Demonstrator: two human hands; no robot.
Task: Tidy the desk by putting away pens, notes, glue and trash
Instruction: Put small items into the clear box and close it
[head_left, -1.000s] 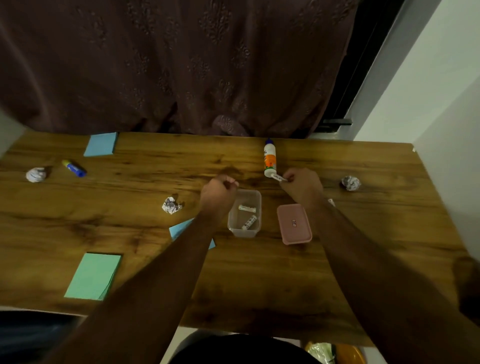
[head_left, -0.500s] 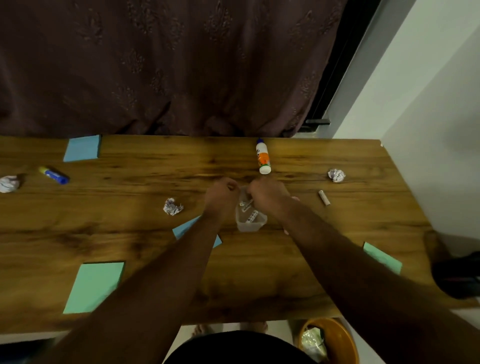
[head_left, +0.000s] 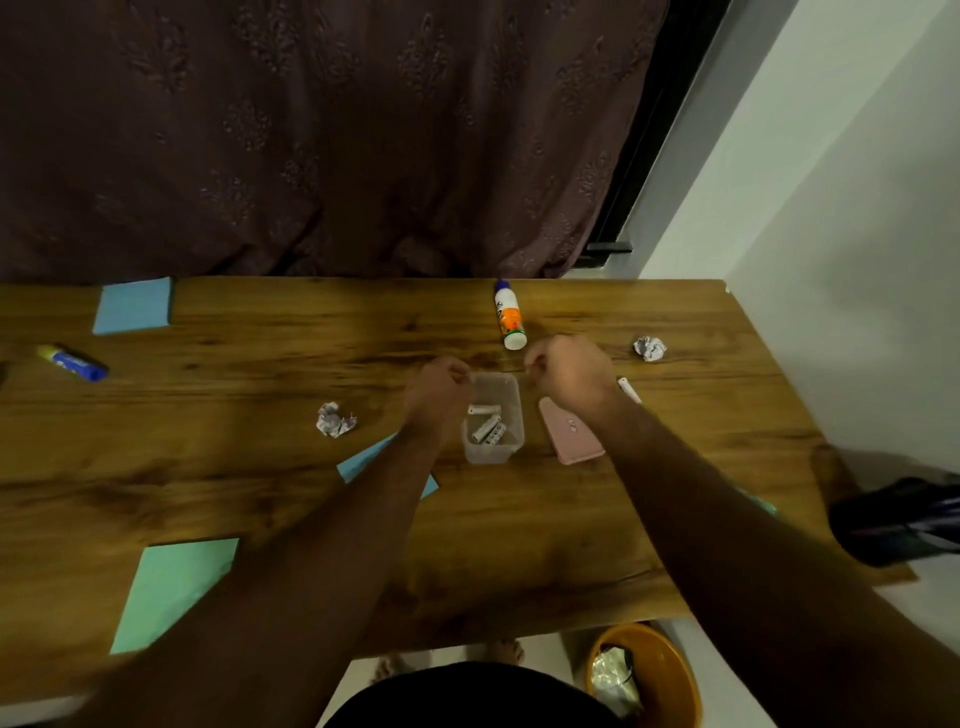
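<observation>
Wooden surface (head_left: 260, 467): right hand (head_left: 569, 371), fingers curled and apparently empty, has withdrawn from the clear box (head_left: 493, 415) after dropping a third small piece; left hand (head_left: 436, 395) stays fisted beside it. Glue bottle (head_left: 509, 322) awaits.

Bare forearms (head_left: 332, 545), no sleeves; dark garment (head_left: 467, 699) (bottom edge); bare feet.

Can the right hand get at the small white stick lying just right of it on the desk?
Probably yes. The white stick lies in the open on the desk, right beside the right hand, with nothing over it. The pink lid sits nearer the person, out of the way.
</observation>
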